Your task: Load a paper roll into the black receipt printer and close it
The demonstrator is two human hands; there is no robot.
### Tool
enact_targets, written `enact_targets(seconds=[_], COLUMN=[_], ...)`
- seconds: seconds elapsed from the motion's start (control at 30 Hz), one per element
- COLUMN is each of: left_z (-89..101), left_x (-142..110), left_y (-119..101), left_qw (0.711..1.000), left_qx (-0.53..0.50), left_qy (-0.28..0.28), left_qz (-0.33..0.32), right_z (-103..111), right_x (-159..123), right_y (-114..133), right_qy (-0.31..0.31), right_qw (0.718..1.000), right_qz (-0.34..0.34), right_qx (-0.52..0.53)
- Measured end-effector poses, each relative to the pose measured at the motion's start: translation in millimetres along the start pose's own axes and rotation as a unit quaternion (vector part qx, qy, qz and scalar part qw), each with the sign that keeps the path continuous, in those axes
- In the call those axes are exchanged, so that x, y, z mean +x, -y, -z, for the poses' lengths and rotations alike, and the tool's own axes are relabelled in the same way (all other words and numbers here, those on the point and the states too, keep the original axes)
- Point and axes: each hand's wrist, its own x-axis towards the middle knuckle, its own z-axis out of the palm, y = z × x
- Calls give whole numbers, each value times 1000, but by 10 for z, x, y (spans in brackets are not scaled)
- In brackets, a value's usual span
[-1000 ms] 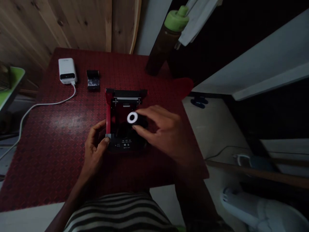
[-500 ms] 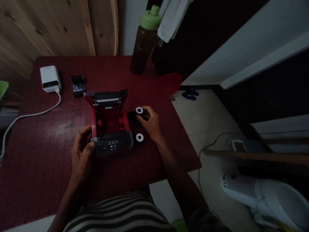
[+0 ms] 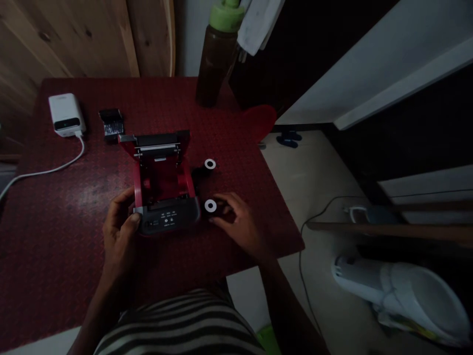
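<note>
Red-and-black printer (image 3: 164, 185) stands on the table (image 3: 66, 246) in front of us in the head view, its lid (image 3: 160, 140) tilted up at the back and its red bay exposed. Just to its right lie two dark rolls with white end rings: the far roll (image 3: 203, 169) beside the bay wall, the near roll (image 3: 210, 210) by the front corner. Whether a strip joins them is too dark to tell.

We judge that several things could go wrong. If our right hand (image 3: 236, 222) grasps unevenly, the near roll could twist out or roll away. A strip between the two, if there is one, could crease or snag on the printer's side were one roll lifted alone. A jolt to the printer could drop the raised lid, and the poor light makes a misjudged grasp likelier.

Our left hand (image 3: 120, 222) is clamped on the printer's left front corner, thumb on top and fingers along the outer side, its arm (image 3: 96, 305) slanting up from the lower left. Our right hand points in from the lower right, thumb and fingers bent around the near roll; they seem to touch it, but we cannot tell whether they grip.
</note>
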Motion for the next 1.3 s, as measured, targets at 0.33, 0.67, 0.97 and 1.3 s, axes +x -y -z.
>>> enact_targets(seconds=[0.33,0.67,0.97,1.3], left_z=[2,-11,-23,-28], left_x=[-32,-48,-60,-72], left_y=[7,-30,-64,-58], left_qw=[1000,999,997,996], left_qx=[-9,-30,-60,-64], left_qy=[4,18,40,40], left_qz=[-5,19,23,48], right_z=[-93,583,114,-242], right_x=[7,155,726,812], right_y=[182,1113,1423,1348], right_qy=[-59,61,264,208], right_qw=[994,993,950,935], right_qz=[-34,70,168,179], right_qx=[89,79,-17,-225])
